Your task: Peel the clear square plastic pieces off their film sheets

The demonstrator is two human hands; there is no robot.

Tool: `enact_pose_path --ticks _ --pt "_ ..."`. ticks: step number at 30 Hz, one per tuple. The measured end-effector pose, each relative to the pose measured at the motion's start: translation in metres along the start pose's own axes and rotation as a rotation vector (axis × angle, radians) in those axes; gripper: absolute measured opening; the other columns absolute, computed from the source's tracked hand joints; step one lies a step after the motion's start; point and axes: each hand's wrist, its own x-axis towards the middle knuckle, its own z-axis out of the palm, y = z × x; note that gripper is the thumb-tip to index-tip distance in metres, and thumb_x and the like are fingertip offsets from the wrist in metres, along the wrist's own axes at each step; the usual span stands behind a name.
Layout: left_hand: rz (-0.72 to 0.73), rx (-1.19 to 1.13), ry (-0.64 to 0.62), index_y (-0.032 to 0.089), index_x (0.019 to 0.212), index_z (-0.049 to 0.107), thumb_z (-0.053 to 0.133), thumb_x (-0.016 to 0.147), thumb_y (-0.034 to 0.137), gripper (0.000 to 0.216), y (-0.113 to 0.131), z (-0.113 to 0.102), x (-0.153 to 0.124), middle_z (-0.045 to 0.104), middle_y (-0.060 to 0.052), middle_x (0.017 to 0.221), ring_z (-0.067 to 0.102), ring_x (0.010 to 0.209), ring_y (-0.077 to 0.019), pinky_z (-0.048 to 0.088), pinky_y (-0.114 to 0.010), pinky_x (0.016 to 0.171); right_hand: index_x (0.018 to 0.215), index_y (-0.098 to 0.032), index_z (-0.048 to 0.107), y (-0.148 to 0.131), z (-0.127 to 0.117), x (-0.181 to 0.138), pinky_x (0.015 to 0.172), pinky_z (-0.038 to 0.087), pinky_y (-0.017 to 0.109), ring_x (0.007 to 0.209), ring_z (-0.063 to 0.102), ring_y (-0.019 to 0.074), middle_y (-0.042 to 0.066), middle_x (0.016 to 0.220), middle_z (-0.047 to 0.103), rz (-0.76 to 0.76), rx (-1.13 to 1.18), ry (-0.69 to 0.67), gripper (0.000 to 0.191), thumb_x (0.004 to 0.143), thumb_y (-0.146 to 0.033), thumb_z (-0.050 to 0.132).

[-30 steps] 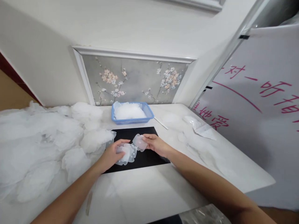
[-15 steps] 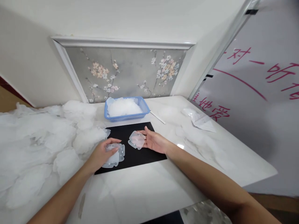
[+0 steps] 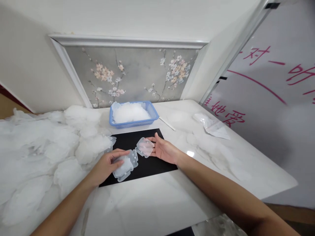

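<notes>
My left hand (image 3: pixel 105 165) is closed on a small stack of translucent plastic pieces (image 3: pixel 125 168), thumb on top. Their edges are notched, with small round studs near the rims. A single piece of the same kind, a translucent plastic piece (image 3: pixel 144 147), is held at the fingertips of my right hand (image 3: pixel 164 149), whose thumb points up. The fingers show faintly through it. Both hands are over a black mat (image 3: pixel 152 165), and the stack's corner comes close to the single piece. Another clear edge shows at the mat's left side, partly behind my left hand.
Behind the mat stands a blue basket (image 3: pixel 134 124) filled with white translucent pieces. A large heap of similar pieces (image 3: pixel 46 144) covers the table's left side. A thin white stick (image 3: pixel 167 123) lies beside the basket, and a clear plastic bag (image 3: pixel 214 126) lies farther right.
My left hand has shifted slightly right with its stack, which has turned and come nearer the single piece. My right hand stays almost still. The view has moved a little.
</notes>
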Motion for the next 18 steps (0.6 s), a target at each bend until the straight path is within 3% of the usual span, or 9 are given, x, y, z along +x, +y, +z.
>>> enact_pose_path --ticks 12,18 --pt "0.011 -0.025 0.044 0.028 0.125 0.063 0.068 0.078 0.035 0.048 0.001 0.0013 0.0005 0.058 -0.008 0.132 0.059 0.112 -0.028 0.047 -0.039 0.097 0.103 -0.017 0.063 0.0002 0.0012 -0.001 0.093 0.049 0.04 0.094 0.068 0.0209 0.009 0.098 0.07 -0.024 -0.003 -0.011 0.038 0.09 -0.052 0.054" --pt "0.054 -0.069 -0.015 0.027 0.131 0.059 0.064 0.082 0.035 0.05 0.0008 0.0023 -0.0015 0.054 -0.009 0.136 0.058 0.112 -0.0268 0.049 -0.035 0.092 0.091 -0.019 0.063 0.0015 0.0035 -0.0047 0.082 0.053 0.032 0.085 0.067 0.017 0.002 0.086 0.069 -0.078 -0.059 -0.008 0.032 0.074 -0.041 0.077"
